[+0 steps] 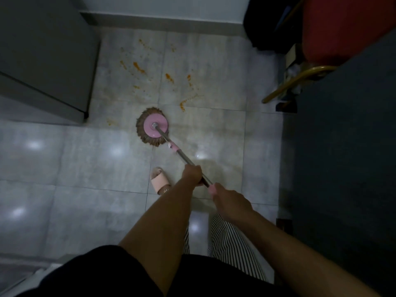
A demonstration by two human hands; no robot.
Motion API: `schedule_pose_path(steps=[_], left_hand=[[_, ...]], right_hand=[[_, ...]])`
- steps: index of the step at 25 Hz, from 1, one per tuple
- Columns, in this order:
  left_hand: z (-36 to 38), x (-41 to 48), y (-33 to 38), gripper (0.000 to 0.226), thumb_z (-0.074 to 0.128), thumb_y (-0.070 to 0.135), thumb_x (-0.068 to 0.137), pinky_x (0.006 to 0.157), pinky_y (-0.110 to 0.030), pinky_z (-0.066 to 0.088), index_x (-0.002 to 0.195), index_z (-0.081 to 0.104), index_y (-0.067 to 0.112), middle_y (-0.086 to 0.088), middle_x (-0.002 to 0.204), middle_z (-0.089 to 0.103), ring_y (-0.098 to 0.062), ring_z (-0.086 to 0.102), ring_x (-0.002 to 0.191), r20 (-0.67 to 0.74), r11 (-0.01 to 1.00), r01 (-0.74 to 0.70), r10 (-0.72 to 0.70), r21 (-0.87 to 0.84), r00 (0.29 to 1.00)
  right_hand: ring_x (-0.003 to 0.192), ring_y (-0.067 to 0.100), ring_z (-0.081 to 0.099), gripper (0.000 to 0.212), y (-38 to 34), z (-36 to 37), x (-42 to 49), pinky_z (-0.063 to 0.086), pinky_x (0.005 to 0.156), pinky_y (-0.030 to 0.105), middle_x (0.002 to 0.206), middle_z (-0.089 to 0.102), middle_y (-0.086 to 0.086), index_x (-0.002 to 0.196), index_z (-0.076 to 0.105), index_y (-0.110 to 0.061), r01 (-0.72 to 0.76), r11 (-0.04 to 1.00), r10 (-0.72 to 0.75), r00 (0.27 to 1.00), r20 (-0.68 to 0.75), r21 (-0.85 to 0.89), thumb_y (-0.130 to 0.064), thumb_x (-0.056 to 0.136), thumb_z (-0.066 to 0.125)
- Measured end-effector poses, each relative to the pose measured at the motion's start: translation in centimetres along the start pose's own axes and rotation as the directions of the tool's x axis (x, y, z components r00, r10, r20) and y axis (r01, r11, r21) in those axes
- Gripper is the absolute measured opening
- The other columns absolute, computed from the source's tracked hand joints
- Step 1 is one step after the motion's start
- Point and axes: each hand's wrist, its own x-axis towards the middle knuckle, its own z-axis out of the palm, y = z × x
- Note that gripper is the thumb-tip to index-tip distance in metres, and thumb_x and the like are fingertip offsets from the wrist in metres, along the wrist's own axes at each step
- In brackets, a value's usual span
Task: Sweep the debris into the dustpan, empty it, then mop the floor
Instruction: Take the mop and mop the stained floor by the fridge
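Head view, looking straight down. Both hands clenched on the mop handle (188, 162): left hand (192, 174) wrapped round the bare metal shaft, further down toward the head; right hand (230, 202) closed over the pink grip at the top end, just behind the left. Small gap of shaft between the two fists.

Handle runs diagonally up-left from the hands, past a pink collar, into the mop head (152, 129). Head = pink round disc with a brownish fringe ring, flat on the tiled floor (64, 159), roughly centre of the floor, just off the near corner of the grey cabinet (45, 54) on the left.

Orange stains (137, 66) scattered on the tiles beyond the mop head, toward the far wall's skirting (162, 19). Nearest smears: one just left of the head by the cabinet corner, one just beyond it to the right. Head isn't touching the main cluster. Tiles between the head and the hands look darker, a wet-looking patch, glossy with light reflections.

Person's foot in a pink slipper (160, 181) on the floor just left of the left hand. Striped trousers (229, 239) and dark top at the bottom edge.

Right side: dark surface along the floor's right edge; far-right corner has a red object (342, 28) and a brass-coloured curved tube (300, 80), too dim to identify.
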Motion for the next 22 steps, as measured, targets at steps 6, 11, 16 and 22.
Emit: schedule_pose_path(steps=[6,11,16,22], left_hand=[[-1.0,3.3,1.3,0.036,0.044,0.023,0.100,0.061,-0.031,0.055,0.129,0.046,0.000,-0.021,0.122,0.061,-0.032,0.067,0.097,-0.079,1.000,0.026,-0.027,-0.010,0.997],[-9.9,11.0,4.6,0.045,0.044,0.027,0.100,0.078,-0.029,0.049,0.138,0.041,0.003,-0.019,0.130,0.055,-0.034,0.059,0.112,-0.193,0.989,-0.099,0.118,0.106,0.974],[-23.4,19.6,11.7,0.044,0.049,0.024,0.098,0.092,-0.042,0.054,0.135,0.047,-0.001,-0.023,0.127,0.058,-0.037,0.061,0.112,-0.248,0.986,-0.152,0.166,0.074,0.955],[-32.4,22.9,18.3,0.039,0.050,0.022,0.100,0.068,-0.035,0.057,0.131,0.048,-0.001,-0.020,0.111,0.061,-0.033,0.065,0.098,-0.230,0.977,-0.189,0.164,-0.095,0.959]], right_hand=[[0.068,0.021,0.060,0.032,-0.7,-0.3,3.1,0.042,0.055,0.025,0.085,0.063,0.004,0.129,0.037,-0.021,0.007,1.000,-0.007,1.000,0.003,0.001,-0.036,0.103,0.026],[0.068,0.021,0.060,0.041,-9.1,-0.5,12.0,0.050,0.063,0.029,0.081,0.057,0.001,0.140,0.031,-0.025,-0.033,0.996,0.034,0.999,-0.010,0.079,-0.042,0.103,0.026],[0.057,0.014,0.047,0.040,-20.6,-2.4,23.8,0.031,0.051,0.022,0.080,0.056,-0.001,0.139,0.037,-0.022,0.039,0.997,-0.030,0.993,-0.112,0.071,-0.040,0.103,0.033],[0.069,0.021,0.054,0.038,-28.5,-5.3,32.6,0.045,0.060,0.029,0.089,0.059,0.004,0.130,0.044,-0.020,0.051,0.991,-0.037,0.992,-0.120,0.122,-0.044,0.102,0.034]])
